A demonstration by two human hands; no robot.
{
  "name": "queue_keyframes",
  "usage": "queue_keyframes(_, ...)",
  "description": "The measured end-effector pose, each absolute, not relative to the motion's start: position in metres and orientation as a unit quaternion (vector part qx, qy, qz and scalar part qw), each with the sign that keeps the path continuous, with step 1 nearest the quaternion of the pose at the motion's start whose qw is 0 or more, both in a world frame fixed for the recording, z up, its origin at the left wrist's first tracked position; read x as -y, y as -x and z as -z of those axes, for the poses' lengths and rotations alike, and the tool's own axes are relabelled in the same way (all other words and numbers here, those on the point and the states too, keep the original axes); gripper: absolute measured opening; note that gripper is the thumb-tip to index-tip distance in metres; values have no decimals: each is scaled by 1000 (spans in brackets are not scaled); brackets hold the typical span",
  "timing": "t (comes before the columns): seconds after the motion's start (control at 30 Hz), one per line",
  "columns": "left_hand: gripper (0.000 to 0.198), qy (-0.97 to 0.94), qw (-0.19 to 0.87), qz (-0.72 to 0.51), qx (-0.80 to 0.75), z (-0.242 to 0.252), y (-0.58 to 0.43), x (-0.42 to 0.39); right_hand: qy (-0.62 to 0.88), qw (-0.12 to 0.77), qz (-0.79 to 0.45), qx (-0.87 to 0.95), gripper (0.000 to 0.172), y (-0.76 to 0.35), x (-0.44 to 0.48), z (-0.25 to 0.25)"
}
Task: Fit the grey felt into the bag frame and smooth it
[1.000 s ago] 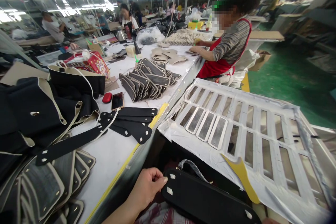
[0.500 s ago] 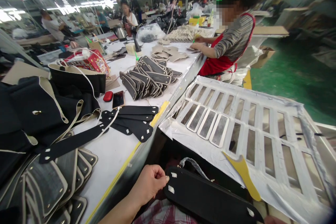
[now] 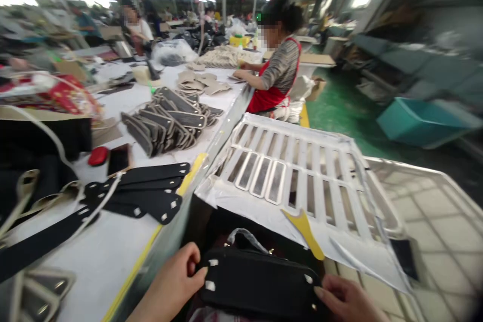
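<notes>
A long black panel (image 3: 260, 282) with rounded ends lies across my lap, small white tabs showing near both ends. My left hand (image 3: 181, 276) pinches its left end between thumb and fingers. At the right end, my right hand (image 3: 345, 297) grips the edge with thumb and fingers. Behind the panel's top edge rises a plastic-wrapped handle (image 3: 247, 234) with metal fittings at its ends. Several similar black strips (image 3: 147, 186) are fanned out on the white table (image 3: 113, 246) to the left.
A white slotted rack (image 3: 260, 216) stands to the right, with a yellow piece (image 3: 307, 236) at its front edge. Grey trimmed pieces (image 3: 169, 115) are piled on the table near a phone (image 3: 119, 159) and a red case (image 3: 98, 156). Beyond sits a person in a red apron (image 3: 277, 70).
The view has turned right, bringing a teal bin and a white crate into sight. My right hand, barely visible at the bottom edge before, now shows clearly on the panel, which lies more level.
</notes>
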State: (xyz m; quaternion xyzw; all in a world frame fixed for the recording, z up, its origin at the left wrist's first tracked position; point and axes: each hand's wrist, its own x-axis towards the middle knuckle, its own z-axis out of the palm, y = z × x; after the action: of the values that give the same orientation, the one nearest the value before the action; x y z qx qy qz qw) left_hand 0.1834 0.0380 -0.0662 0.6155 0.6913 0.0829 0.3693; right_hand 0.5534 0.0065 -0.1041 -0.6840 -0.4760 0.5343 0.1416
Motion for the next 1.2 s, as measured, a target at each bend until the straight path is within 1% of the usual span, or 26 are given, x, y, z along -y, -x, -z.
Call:
queue_keyframes(0.03, 8, -636, 332, -72, -693, 69, -181, -38, 683, 158, -528, 479, 36, -551, -6, 98)
queue_keyframes(0.07, 10, -676, 287, -84, -673, 73, -179, -40, 686, 155, -531, 473, 31, -549, -6, 93)
queue_keyframes(0.1, 15, -725, 234, -116, -637, 77, -181, -43, 694, 154, -526, 468, 27, -549, -6, 89)
queue_keyframes(0.17, 16, -807, 142, -168, -548, 83, -195, -51, 702, 157, -515, 466, 21, -549, -6, 84)
queue_keyframes(0.2, 15, -839, 114, -183, -499, 83, -210, -54, 705, 160, -507, 468, 20, -551, -5, 84)
queue_keyframes(0.27, 13, -891, 90, -200, -398, 80, -250, -55, 708, 168, -494, 476, 18, -553, -2, 83)
queue_keyframes(0.3, 19, -909, 89, -200, -354, 77, -273, -54, 709, 171, -489, 479, 17, -554, 0, 83)
queue_keyframes(0.33, 33, -921, 88, -204, -319, 76, -297, -52, 710, 172, -487, 480, 17, -555, 1, 83)
queue_keyframes(0.37, 54, -930, 94, -194, -299, 75, -319, -50, 710, 172, -486, 480, 16, -556, 3, 83)
queue_keyframes(0.4, 72, -935, 108, -166, -293, 76, -337, -47, 708, 173, -488, 479, 16, -558, 4, 82)
queue_keyframes(0.43, 86, -937, 126, -131, -298, 78, -353, -44, 706, 175, -492, 478, 16, -559, 5, 82)
queue_keyframes(0.47, 94, -935, 146, -89, -311, 80, -364, -41, 703, 179, -498, 475, 17, -560, 5, 82)
queue_keyframes(0.5, 95, -930, 164, -49, -325, 83, -371, -39, 699, 184, -506, 471, 17, -562, 6, 83)
queue_keyframes(0.53, 92, -924, 178, -20, -337, 86, -375, -37, 693, 189, -517, 465, 18, -563, 7, 83)
queue_keyframes(0.6, 85, -918, 190, 2, -349, 91, -375, -34, 681, 201, -541, 450, 19, -567, 9, 85)
queue_keyframes(0.73, 75, -916, 190, -30, -351, 95, -371, -31, 665, 229, -569, 426, 22, -570, 12, 87)
queue_keyframes(0.93, 63, -907, 200, -46, -367, 90, -376, -31, 647, 244, -584, 425, 20, -569, 11, 86)
queue_keyframes(1.07, 63, -904, 205, -49, -371, 88, -378, -31, 656, 249, -584, 408, 21, -567, 11, 88)
queue_keyframes(1.2, 65, -900, 215, -43, -377, 89, -379, -32, 663, 234, -578, 414, 21, -567, 11, 88)
